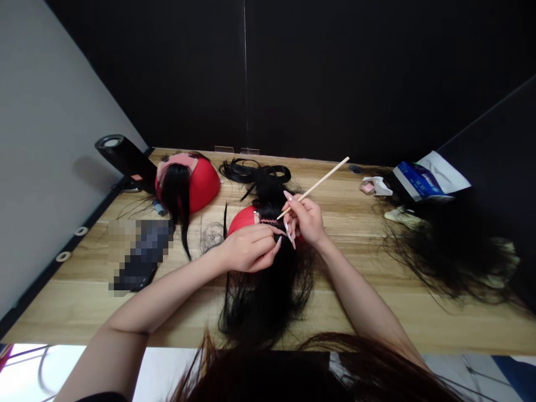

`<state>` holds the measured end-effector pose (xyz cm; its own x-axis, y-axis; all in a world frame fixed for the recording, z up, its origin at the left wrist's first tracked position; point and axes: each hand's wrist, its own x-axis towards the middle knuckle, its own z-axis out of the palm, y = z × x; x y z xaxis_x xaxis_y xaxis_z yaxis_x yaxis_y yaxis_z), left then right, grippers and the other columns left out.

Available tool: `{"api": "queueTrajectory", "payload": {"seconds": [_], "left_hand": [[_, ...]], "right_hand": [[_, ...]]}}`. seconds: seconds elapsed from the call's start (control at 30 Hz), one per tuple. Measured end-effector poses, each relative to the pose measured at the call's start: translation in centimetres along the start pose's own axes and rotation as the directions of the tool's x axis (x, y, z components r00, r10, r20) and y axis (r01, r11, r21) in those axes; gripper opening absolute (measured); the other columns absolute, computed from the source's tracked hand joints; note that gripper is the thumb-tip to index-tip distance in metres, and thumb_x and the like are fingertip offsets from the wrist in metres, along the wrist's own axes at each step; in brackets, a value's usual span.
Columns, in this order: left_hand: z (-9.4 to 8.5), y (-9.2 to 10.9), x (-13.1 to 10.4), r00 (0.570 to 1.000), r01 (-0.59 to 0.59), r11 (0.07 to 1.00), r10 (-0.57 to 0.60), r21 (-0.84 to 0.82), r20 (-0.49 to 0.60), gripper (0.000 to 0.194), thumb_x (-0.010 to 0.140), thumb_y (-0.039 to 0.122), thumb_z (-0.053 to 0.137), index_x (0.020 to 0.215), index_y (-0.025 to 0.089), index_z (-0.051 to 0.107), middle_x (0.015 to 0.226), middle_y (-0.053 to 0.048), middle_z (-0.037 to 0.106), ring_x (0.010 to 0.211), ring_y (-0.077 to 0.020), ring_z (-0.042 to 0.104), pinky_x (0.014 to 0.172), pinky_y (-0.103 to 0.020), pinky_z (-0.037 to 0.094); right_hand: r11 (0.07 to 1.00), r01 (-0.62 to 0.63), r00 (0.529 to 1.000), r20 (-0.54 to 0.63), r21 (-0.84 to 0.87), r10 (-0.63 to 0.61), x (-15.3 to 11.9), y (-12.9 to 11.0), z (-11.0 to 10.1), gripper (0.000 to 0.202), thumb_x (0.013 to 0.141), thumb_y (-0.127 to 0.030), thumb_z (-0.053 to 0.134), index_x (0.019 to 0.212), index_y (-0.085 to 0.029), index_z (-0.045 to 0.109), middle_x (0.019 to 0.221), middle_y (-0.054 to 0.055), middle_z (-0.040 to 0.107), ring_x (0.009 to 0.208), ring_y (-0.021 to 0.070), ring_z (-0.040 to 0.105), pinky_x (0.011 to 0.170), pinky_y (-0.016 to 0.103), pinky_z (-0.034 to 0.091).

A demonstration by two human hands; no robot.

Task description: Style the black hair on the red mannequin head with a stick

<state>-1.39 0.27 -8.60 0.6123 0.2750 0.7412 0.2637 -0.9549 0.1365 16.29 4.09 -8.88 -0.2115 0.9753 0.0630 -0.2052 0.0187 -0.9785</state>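
Hair (268,296), long and black, spreads over the wooden table (335,324) at the lower center of the frame, hanging from a small red form (242,220) in the middle. On that form, the left hand (251,247) lies with fingers bent and tips drawn together at the hair; whether they pinch a strand cannot be told. Just beside it, the right hand (305,219) grasps a thin wooden stick (324,180), tilted toward the upper right, its lower end at the hair. Dark loose hair (452,245) fills the right side, near a blue packet (422,180). Upper left, a larger red form (205,184) stands beside a black cylinder (125,159).
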Motion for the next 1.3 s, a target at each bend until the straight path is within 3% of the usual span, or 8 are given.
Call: {"api": "queueTrajectory", "payload": {"seconds": [0.2,0.3,0.47,0.57,0.67,0.83,1.07,1.3], "left_hand": [[-0.1,0.0,0.0,1.0,0.015,0.999,-0.015,-0.044,0.012,0.022,0.087,0.008,0.047,0.068,0.018,0.043,0.065,-0.002,0.056,0.075,-0.0143,0.064,0.08,-0.027,0.056],[-0.7,0.2,0.4,0.991,0.132,0.982,-0.128,-0.133,0.036,0.021,0.092,0.01,0.042,0.073,0.017,0.05,0.068,-0.003,0.058,0.075,-0.0138,0.062,0.078,-0.026,0.053],[-2.4,0.0,1.3,0.876,0.471,0.836,-0.481,-0.281,0.038,0.028,0.099,0.02,0.035,0.086,0.014,0.059,0.066,0.0,0.051,0.062,-0.0111,0.051,0.063,-0.024,0.042],[-3.3,-0.6,1.8,0.846,0.528,0.82,-0.532,-0.222,0.045,0.034,0.101,0.025,0.034,0.073,0.016,0.05,0.066,0.0,0.046,0.064,-0.0121,0.045,0.067,-0.028,0.038],[-3.6,-1.4,2.1,0.873,0.469,0.883,-0.466,0.019,0.143,0.032,0.101,0.027,0.034,0.073,0.016,0.047,0.07,-0.001,0.047,0.072,-0.0147,0.043,0.075,-0.032,0.034],[-2.7,-2.0,2.6,0.888,0.22,0.899,-0.345,0.378,0.303,0.03,0.1,0.027,0.035,0.077,0.016,0.05,0.077,-0.004,0.054,0.079,-0.0183,0.043,0.074,-0.036,0.025],[-2.2,-2.0,3.0,0.88,0.103,0.89,-0.289,0.443,0.376,0.033,0.101,0.03,0.034,0.078,0.016,0.054,0.078,-0.005,0.055,0.08,-0.0198,0.044,0.073,-0.036,0.025],[-2.5,-1.4,3.3,0.853,0.069,0.881,-0.295,0.467,0.431,0.012,0.092,0.018,0.05,0.082,0.016,0.058,0.079,-0.006,0.057,0.082,-0.0221,0.046,0.073,-0.037,0.027]], "right_hand": [[1.0,0.025,1.0,-0.009,-0.002,-0.025,0.0,-0.2,0.2,0.039,0.077,-0.054,0.069,0.073,-0.02,0.051,0.046,-0.006,0.059,0.026,0.0087,0.049,0.022,0.015,0.035],[0.999,0.033,0.999,-0.016,-0.002,-0.033,0.0,-0.2,0.2,0.038,0.079,-0.052,0.068,0.071,-0.02,0.049,0.045,-0.006,0.059,0.026,0.0085,0.049,0.022,0.015,0.034],[1.0,-0.002,1.0,-0.017,0.022,0.002,0.1,-0.1,0.2,0.039,0.078,-0.054,0.068,0.071,-0.02,0.048,0.044,-0.007,0.059,0.026,0.0083,0.048,0.021,0.014,0.033],[0.999,-0.016,1.0,-0.019,0.034,0.017,0.1,0.0,0.1,0.039,0.078,-0.053,0.068,0.071,-0.02,0.049,0.045,-0.006,0.059,0.026,0.0083,0.048,0.021,0.014,0.033],[0.999,-0.016,1.0,-0.006,0.046,0.016,0.2,0.1,0.0,0.037,0.079,-0.051,0.067,0.072,-0.02,0.05,0.045,-0.006,0.059,0.026,0.0083,0.048,0.022,0.014,0.033],[0.996,-0.016,0.999,0.038,0.086,0.013,0.2,0.2,-0.3,0.034,0.08,-0.05,0.066,0.074,-0.02,0.051,0.047,-0.006,0.06,0.027,0.0088,0.049,0.022,0.015,0.034],[0.992,-0.02,0.999,0.047,0.123,0.015,0.2,0.1,-0.3,0.031,0.081,-0.047,0.064,0.073,-0.019,0.051,0.048,-0.005,0.06,0.028,0.0077,0.048,0.023,0.014,0.032],[0.992,-0.042,0.999,0.029,0.119,0.039,0.2,-0.1,0.0,0.035,0.078,-0.051,0.066,0.071,-0.02,0.05,0.047,-0.005,0.059,0.027,0.0077,0.047,0.022,0.014,0.032]]}}
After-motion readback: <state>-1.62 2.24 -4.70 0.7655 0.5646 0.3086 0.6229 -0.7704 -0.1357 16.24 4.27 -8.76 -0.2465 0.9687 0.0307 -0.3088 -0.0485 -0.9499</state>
